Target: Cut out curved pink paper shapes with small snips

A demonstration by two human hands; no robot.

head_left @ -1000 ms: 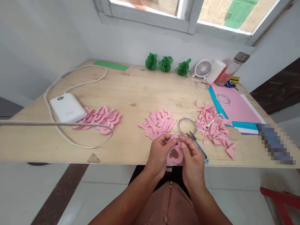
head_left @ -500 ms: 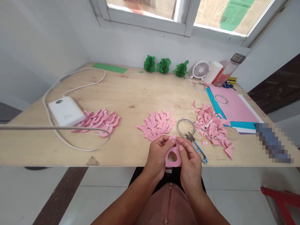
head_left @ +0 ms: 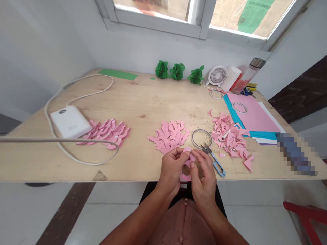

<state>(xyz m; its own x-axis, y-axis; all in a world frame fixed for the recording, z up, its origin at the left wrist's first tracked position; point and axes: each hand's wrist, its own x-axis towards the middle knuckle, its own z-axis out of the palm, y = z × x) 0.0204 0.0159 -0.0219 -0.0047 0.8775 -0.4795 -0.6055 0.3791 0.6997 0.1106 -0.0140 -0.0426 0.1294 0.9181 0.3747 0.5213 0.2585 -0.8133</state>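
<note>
A pink paper cutout with a rounded hole (head_left: pixel 185 178) is held upright over the table's front edge. My left hand (head_left: pixel 170 172) pinches its upper left side between thumb and fingers. On the other side, the thumb and fingertips of my right hand (head_left: pixel 205 175) press on the paper, hiding much of its right part. Just beyond my hands lies a pile of wavy pink cutouts (head_left: pixel 169 136). Blue-handled thread snips (head_left: pixel 217 165) rest right of my right hand, their blades pointing toward a thin tape roll (head_left: pixel 192 139).
Pink paper scraps (head_left: pixel 231 139) are heaped at right, near stacked coloured sheets (head_left: pixel 260 119). At left, a white power bank (head_left: pixel 71 122) and cable adjoin layered pink cutouts (head_left: pixel 112 134). Green paper shapes (head_left: pixel 161 70), a small fan (head_left: pixel 217 75) and a bottle (head_left: pixel 245 78) line the wall.
My right thumb and fingers have shifted left across the cutout, covering more of its hole. My left hand keeps its pinch. The view has shifted slightly.
</note>
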